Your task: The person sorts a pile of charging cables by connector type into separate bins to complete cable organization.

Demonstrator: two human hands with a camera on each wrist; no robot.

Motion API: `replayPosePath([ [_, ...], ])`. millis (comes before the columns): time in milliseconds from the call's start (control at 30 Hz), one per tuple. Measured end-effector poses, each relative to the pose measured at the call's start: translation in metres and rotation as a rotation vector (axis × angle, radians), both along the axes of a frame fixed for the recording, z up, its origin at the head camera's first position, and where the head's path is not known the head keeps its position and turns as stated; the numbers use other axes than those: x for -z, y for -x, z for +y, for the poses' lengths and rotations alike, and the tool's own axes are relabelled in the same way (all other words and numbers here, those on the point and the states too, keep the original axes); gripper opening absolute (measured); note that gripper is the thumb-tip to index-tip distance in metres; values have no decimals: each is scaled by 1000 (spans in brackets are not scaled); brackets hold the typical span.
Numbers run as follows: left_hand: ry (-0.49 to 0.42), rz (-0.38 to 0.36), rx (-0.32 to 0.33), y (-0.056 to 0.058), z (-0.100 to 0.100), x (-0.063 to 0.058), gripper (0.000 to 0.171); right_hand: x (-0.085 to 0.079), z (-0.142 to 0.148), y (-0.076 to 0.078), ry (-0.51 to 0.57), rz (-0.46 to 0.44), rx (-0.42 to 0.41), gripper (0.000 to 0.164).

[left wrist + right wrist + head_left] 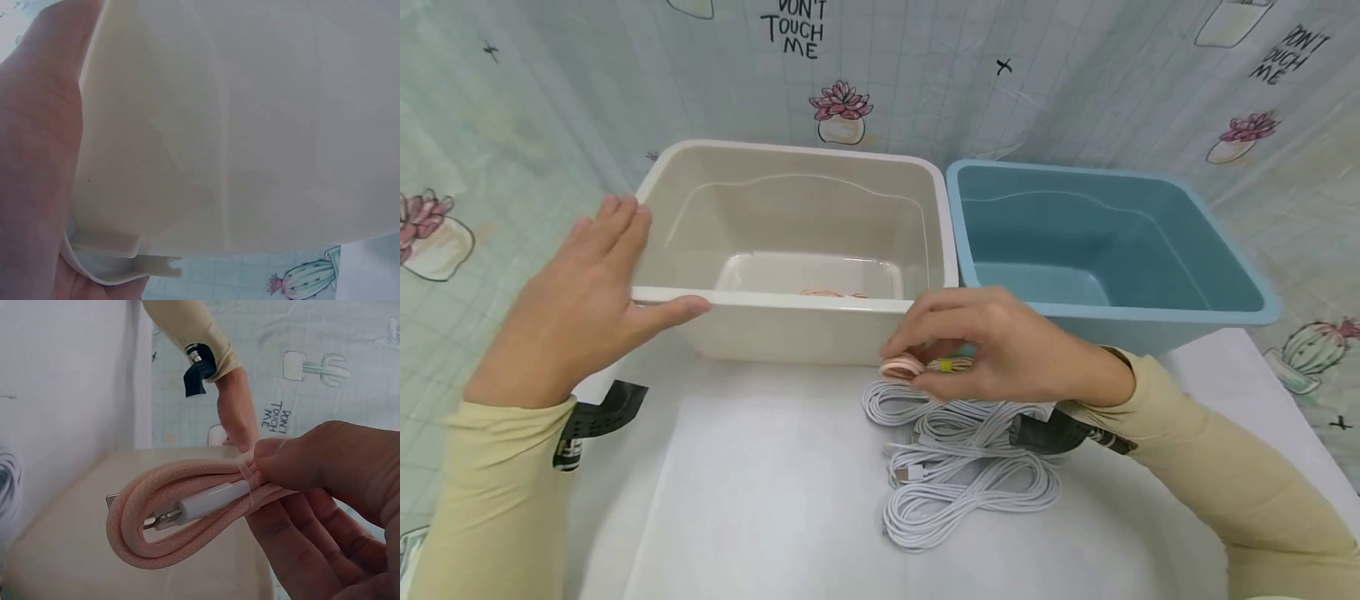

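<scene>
My left hand [576,292] rests on the left front corner of the beige bin [820,329], its fingers straight along the left rim and its thumb along the front rim. In the left wrist view that hand lies against the bin's rim. My right hand [1000,346] pinches a coiled pink braided cable [150,481] between thumb and fingers, just in front of the beige bin. A clear band binds the coil, and a white plug end [212,501] shows inside its loop. Beneath the right hand lie several bundled white cables [970,492].
A pinkish-orange cable [831,293] lies inside the beige bin, partly hidden by the front wall. The blue bin [1150,313] stands against the beige one on the right. Behind both hangs a patterned sheet [910,92]. A pale cable with a yellow tie [946,365] shows beside the pink coil.
</scene>
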State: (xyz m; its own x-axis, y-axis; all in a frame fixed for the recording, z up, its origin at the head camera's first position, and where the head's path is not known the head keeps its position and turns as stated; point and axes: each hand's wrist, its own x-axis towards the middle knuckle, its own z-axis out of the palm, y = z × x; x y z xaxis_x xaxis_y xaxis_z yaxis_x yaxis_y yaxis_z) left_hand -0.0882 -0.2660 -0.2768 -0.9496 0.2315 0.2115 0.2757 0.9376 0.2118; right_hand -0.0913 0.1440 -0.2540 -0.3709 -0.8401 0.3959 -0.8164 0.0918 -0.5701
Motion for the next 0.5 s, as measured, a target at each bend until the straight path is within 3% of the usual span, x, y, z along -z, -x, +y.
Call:
replayPosePath([
  [500, 9, -17, 0, -2, -1, -1, 112, -45, -16, 4, -40, 136, 4, 34],
])
